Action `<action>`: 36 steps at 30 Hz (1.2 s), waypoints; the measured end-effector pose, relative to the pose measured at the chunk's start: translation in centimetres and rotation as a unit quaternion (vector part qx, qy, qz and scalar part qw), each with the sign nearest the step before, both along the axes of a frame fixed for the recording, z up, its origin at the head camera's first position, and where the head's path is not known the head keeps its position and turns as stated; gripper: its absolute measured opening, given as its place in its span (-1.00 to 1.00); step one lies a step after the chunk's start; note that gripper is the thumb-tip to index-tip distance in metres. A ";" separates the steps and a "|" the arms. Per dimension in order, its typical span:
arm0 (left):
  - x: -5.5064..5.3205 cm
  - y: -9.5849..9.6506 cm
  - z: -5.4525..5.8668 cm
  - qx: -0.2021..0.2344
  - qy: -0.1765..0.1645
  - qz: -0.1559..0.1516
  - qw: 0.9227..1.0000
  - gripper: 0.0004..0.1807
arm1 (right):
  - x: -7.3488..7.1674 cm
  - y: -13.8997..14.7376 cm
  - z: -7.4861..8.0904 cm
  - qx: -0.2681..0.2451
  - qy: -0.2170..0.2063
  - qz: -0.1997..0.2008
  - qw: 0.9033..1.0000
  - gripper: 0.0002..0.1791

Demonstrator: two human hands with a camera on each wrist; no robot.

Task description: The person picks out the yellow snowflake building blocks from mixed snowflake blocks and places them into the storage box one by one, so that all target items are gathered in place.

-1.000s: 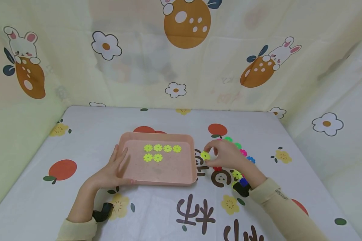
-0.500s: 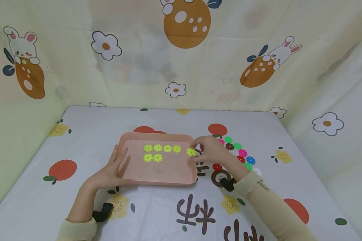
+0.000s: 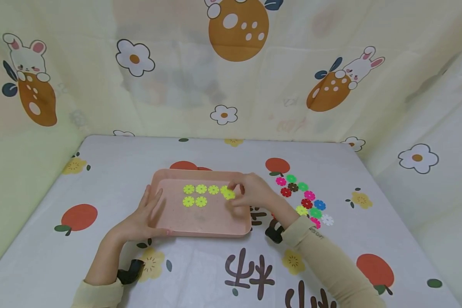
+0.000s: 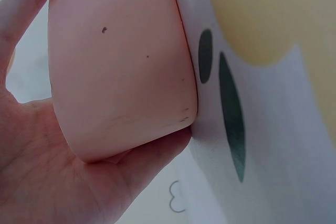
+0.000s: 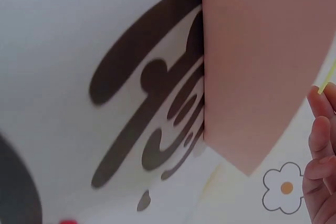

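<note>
A pink rectangular tray (image 3: 211, 224) lies on the table in the head view. My left hand (image 3: 140, 222) holds its near left corner, fingers over the left side and thumb along the front wall; the left wrist view shows the palm around that tray corner (image 4: 121, 77). My right hand (image 3: 256, 192) is over the tray's right side and pinches a yellow flower-shaped disc (image 3: 229, 195) between thumb and forefinger. That disc overlaps the right end of an upper row of yellow discs (image 3: 201, 189). Two more yellow discs (image 3: 194, 201) form a lower row at the left.
Right of the tray, loose flower-shaped discs (image 3: 309, 195) in pink, green, red, blue, brown, white and yellow lie scattered, some beside the right forearm. A printed white cloth (image 3: 192, 273) covers the table, and a patterned curtain (image 3: 177, 94) hangs behind it.
My right hand has carried the yellow disc leftward from outside the tray, across its right rim, to the upper row. The left hand and tray have stayed put.
</note>
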State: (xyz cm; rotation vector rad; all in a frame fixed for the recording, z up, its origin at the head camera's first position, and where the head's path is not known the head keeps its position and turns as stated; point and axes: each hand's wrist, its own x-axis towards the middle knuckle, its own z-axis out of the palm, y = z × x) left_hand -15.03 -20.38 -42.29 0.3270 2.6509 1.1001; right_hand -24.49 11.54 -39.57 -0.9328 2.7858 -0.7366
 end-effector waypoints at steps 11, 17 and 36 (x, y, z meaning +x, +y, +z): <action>0.0 0.0 0.1 -0.003 0.003 0.002 1.000 0.27 | -0.6 -2.1 -0.9 0.004 -0.012 0.008 1.000 -0.63; 0.2 0.0 0.1 -0.006 -0.002 0.007 1.000 0.28 | -0.9 -3.2 -1.6 0.018 0.012 0.037 0.999 -0.70; 0.1 0.1 0.5 -0.004 0.003 -0.001 1.000 0.27 | -0.9 -4.9 -1.9 0.085 -0.048 0.032 0.995 -0.69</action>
